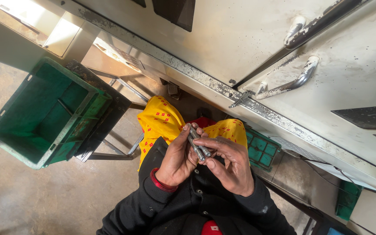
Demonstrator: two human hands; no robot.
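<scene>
Both hands meet over the lap, and between them sits a small bundle of metal rods, slim grey pins lying side by side. The left hand wraps them from below, fingers curled snugly round the lower ends; the right hand comes over the top, its fingertips pinched narrowly on the rod tips, thumb pressing beside them. How far along things are I can only judge loosely: the rods are gathered and in hand, not yet set down anywhere (nothing loose shows near the fingers).

Well to the left of the fingers a green plastic crate rests tilted on a metal stand, and looks bare inside. Just beyond the fingers, a second green crate peeks from behind yellow cloth. Above them runs a worn cream machine cabinet with handles; no labels or signs I can make out.
</scene>
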